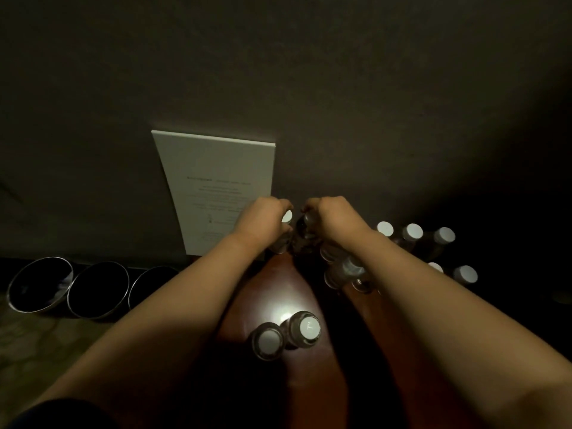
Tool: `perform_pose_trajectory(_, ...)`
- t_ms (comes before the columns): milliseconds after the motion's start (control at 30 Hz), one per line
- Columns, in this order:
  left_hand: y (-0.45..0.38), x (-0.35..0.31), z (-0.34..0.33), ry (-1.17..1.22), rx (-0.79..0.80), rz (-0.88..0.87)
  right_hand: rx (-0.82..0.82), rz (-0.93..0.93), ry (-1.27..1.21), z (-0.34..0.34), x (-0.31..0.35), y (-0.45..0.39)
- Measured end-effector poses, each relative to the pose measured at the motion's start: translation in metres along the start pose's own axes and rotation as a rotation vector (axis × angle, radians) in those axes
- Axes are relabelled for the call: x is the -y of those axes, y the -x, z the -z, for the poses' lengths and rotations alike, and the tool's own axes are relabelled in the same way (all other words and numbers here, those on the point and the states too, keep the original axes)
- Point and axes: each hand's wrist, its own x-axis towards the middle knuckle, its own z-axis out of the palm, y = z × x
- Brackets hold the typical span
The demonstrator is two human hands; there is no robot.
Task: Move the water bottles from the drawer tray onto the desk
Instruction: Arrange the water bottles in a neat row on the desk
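At centre frame, close against the dark wall [309,72], both hands work side by side over a reddish-brown wooden surface [269,292]. Bare wood shows in the strip between the forearms, running down to the lower centre; its left edge drops to a patterned floor at lower left, where three metal bowls [93,289] sit in a row.

Left hand [263,219]: fingers curled down round a white-capped bottle [287,217], gripping it near the top. Right hand [332,216]: fingers curled over a second bottle [308,218], just beside the first; cap mostly hidden. The two hands almost touch. Both forearms extended forward, wrists bent down.

A white printed card [216,181] leans on the wall, just left of the left hand.

Two more capped bottles [286,334] stand upright, touching, at lower centre between the arms. A cluster of bottles [413,233] stands at right, partly behind the right forearm, in deep shadow; what they stand on cannot be told.
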Motion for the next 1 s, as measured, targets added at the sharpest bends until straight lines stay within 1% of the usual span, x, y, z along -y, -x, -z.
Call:
perform_pose_trajectory(267,0.003,0.0,0.003,-0.012,0.002,-0.006,0.013,-0.017,-0.012,0.0,-0.002,0.003)
perform_pose_trajectory(633,0.007,-0.001,0.004,-0.027,0.031,0.012,-0.092,-0.025,-0.014,-0.016,-0.005,0.002)
perform_pose_trajectory(767,0.012,-0.003,0.002,-0.008,-0.008,0.008,-0.098,-0.039,-0.029,-0.018,-0.006,0.005)
perform_pose_trajectory(867,0.015,-0.006,0.0,-0.019,-0.019,-0.006,-0.054,-0.047,-0.085,-0.009,-0.009,0.01)
perform_pose_trajectory(1000,0.012,-0.017,0.002,-0.031,-0.045,-0.07,-0.128,-0.064,-0.104,0.024,-0.028,0.021)
